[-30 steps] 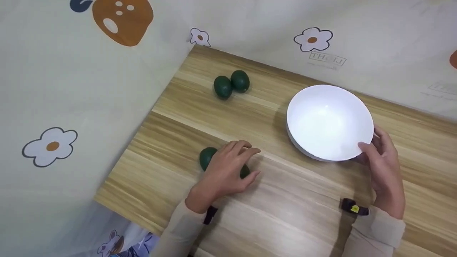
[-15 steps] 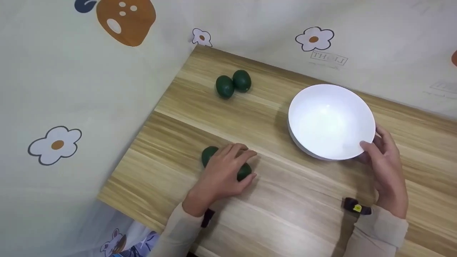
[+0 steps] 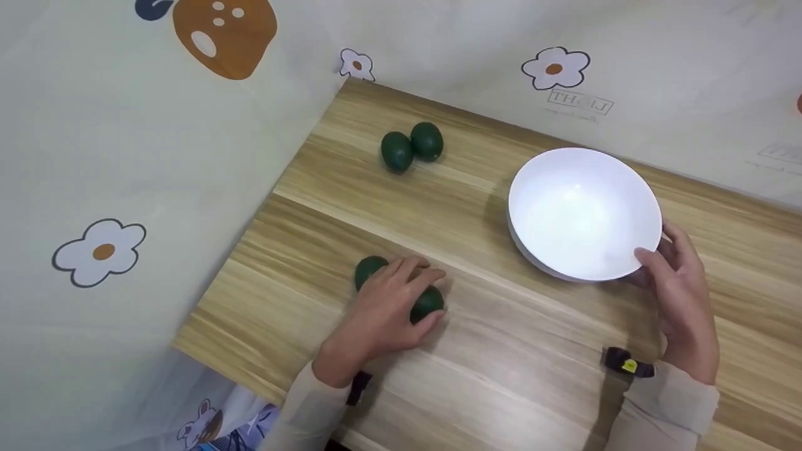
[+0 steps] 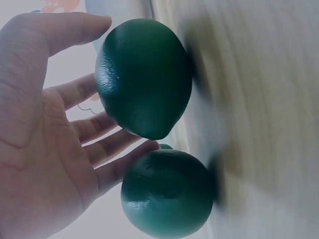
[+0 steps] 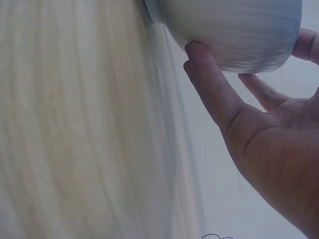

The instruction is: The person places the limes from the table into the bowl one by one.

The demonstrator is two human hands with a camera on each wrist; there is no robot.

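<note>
In the head view, my left hand [image 3: 387,307] reaches over a dark green egg-shaped fruit [image 3: 428,303], its fingers and thumb spread around it. The left wrist view shows this fruit [image 4: 144,79] against the table, with the thumb above and the loosely bent fingers behind it. A second green fruit [image 3: 369,270] lies by the far side of that hand, partly covered. At the right, my right hand [image 3: 682,294] holds a white bowl [image 3: 583,216], thumb on the rim and fingers against the outer wall. From below, the right wrist view has the bowl's side [image 5: 234,35].
Two more green fruits, a left one [image 3: 397,151] and a right one [image 3: 427,141], touch each other near the table's back left. The wooden table [image 3: 301,250] meets a patterned cloth [image 3: 100,156] at its left and back edges.
My left hand has drawn back slightly toward the lower left, and its fingers and thumb have come closer around the near fruit. The right hand and bowl stay put; the view shifts slightly.
</note>
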